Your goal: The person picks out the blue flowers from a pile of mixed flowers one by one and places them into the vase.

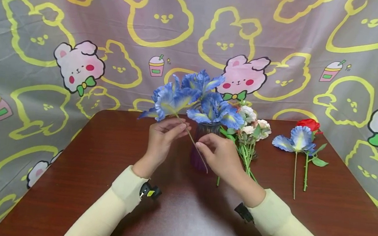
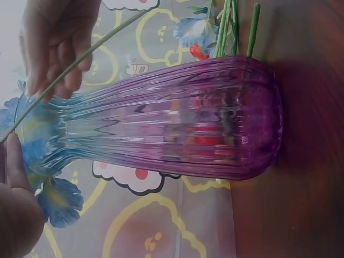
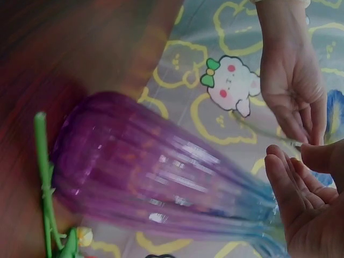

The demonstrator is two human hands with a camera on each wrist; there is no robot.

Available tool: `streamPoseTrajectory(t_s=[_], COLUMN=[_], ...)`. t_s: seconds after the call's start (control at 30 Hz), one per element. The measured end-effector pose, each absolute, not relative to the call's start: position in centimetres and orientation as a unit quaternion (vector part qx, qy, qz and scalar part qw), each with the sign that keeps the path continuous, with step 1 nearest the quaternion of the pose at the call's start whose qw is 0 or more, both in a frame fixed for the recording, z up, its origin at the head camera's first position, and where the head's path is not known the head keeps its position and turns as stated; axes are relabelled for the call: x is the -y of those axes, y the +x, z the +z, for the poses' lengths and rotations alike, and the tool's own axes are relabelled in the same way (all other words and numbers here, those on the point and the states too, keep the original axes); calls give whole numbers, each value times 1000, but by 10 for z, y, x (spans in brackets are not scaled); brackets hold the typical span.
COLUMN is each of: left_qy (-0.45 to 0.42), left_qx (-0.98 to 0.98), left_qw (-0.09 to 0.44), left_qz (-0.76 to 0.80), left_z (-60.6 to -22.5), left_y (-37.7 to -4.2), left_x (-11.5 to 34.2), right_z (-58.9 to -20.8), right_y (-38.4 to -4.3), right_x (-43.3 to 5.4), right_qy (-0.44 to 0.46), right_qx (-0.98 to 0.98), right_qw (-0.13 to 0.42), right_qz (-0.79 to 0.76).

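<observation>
My left hand [image 1: 166, 136] pinches the stem of a blue artificial iris [image 1: 171, 102] just below its bloom. The stem [image 2: 102, 43] slants down to the right, its lower end free in front of the vase. My right hand [image 1: 221, 156] is beside the stem, its fingers loosely extended; in the right wrist view thumb and fingers stand apart. Whether its thumb touches the stem, I cannot tell. Behind both hands stands a ribbed glass vase [image 2: 177, 118], purple below and bluish at the neck. More blue irises [image 1: 214, 111] show at its mouth, partly hidden by the held one.
Right of the vase lie pale pink and white flowers [image 1: 248, 130] with green stems [image 1: 247, 159]. Farther right on the brown table [image 1: 75, 183] are another blue iris [image 1: 298, 141] and a red flower [image 1: 309, 125]. A patterned curtain [image 1: 192, 22] hangs behind the table.
</observation>
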State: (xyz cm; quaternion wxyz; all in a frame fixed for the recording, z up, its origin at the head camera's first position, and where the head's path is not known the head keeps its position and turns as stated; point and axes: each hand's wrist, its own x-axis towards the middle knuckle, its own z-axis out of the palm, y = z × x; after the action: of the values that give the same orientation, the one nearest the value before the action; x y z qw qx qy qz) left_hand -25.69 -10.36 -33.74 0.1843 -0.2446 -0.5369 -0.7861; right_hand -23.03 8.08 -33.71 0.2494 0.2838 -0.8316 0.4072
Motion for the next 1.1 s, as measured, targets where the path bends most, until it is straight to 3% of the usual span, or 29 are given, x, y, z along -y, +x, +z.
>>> streamPoseTrajectory(t_s=[0.3, 0.63, 1.1], left_qy=[-255, -275, -304], left_qx=[539, 528, 473], left_qw=[205, 245, 278], left_qz=[-776, -765, -779], left_z=[-327, -305, -279], left_y=[-257, -256, -258], left_x=[109, 120, 132], right_z=[-342, -339, -348], right_y=[-234, -244, -259], right_x=[-104, -126, -128], right_qy=[261, 230, 214], right_qx=[841, 844, 863], right_qw=[245, 302, 227], right_qz=[405, 379, 396])
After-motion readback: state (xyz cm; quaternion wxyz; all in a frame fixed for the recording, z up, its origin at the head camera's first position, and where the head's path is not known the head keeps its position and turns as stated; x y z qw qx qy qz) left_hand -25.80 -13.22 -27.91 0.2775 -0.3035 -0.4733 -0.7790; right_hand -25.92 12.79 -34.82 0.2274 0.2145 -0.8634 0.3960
